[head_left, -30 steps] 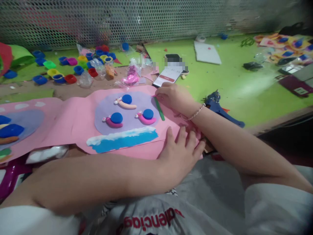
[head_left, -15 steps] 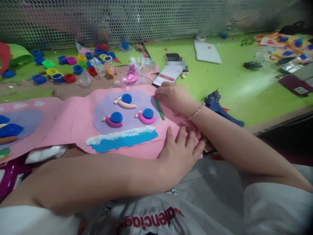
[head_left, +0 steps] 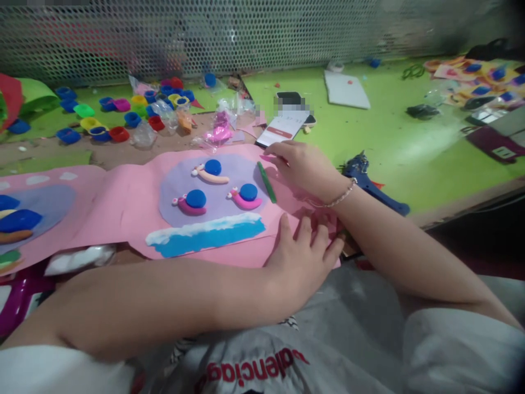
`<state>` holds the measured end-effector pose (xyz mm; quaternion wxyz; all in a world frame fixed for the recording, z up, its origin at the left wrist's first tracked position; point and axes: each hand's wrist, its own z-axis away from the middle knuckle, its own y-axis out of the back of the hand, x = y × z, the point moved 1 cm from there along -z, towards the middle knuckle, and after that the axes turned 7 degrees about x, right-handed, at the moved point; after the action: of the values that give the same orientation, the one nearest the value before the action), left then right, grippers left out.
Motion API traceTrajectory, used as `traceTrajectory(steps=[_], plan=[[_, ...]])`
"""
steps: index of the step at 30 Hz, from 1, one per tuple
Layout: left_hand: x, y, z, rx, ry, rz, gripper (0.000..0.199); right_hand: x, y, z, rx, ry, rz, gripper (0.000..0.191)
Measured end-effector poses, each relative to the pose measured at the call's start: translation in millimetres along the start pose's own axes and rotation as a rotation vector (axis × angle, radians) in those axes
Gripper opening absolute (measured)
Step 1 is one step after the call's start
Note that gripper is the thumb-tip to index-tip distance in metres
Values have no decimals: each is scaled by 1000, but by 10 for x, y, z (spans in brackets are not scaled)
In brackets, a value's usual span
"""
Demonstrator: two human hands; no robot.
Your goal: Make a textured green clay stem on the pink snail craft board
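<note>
My left hand [head_left: 305, 257] lies flat with fingers spread on the lower right of a pink paper sheet [head_left: 110, 202]. Above it, my right hand [head_left: 309, 169] hovers at the sheet's upper right edge, thumb and index finger drawn together. A small pink tip shows at the fingertips; I cannot make out what it is. Just left of that hand, a thin green clay strip [head_left: 267, 182] stands slanted beside a lilac paper oval [head_left: 174, 180]. The oval bears a peach snail [head_left: 211, 174], a magenta snail [head_left: 191, 205] and a pink snail [head_left: 246, 197], each with a blue cap shell. Below runs a blue-and-white strip [head_left: 209, 235].
A phone [head_left: 283, 128] lies just beyond my right hand. Several coloured caps [head_left: 118, 133] and plastic bags [head_left: 143, 134] are spread at the back left. To the right are a blue glue gun [head_left: 377, 191] and a white board [head_left: 346, 89]. A perforated metal panel [head_left: 229, 38] stands behind.
My right hand has drawn back slightly to the right, off the top of the green clay strip, and its wrist has lowered. My left hand stays in place.
</note>
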<state>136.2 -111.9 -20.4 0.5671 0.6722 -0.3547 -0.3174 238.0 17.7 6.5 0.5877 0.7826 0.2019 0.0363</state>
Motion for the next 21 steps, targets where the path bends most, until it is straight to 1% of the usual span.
traceTrajectory(steps=[3, 5, 8, 10, 14, 18, 21], plan=[[5, 3, -1, -7, -4, 1, 55, -67, 25, 5, -59, -24, 52, 33], [8, 12, -1, -11, 0, 6, 55, -92, 28, 4, -73, -34, 77, 34], [8, 18, -1, -37, 5, 17, 54, -88, 15, 2, -50, -26, 76, 35], [6, 13, -2, -50, 0, 25, 54, -57, -2, -2, -29, 14, 65, 35], [0, -6, -1, -7, 4, 25, 51, 25, -42, -29, 6, 89, 30, 30], [-3, -13, 5, 31, 10, 16, 50, 32, -52, -54, 13, 58, -20, 29], [-1, -4, 8, 32, 14, 9, 50, -14, -34, -42, 8, 23, -36, 31]])
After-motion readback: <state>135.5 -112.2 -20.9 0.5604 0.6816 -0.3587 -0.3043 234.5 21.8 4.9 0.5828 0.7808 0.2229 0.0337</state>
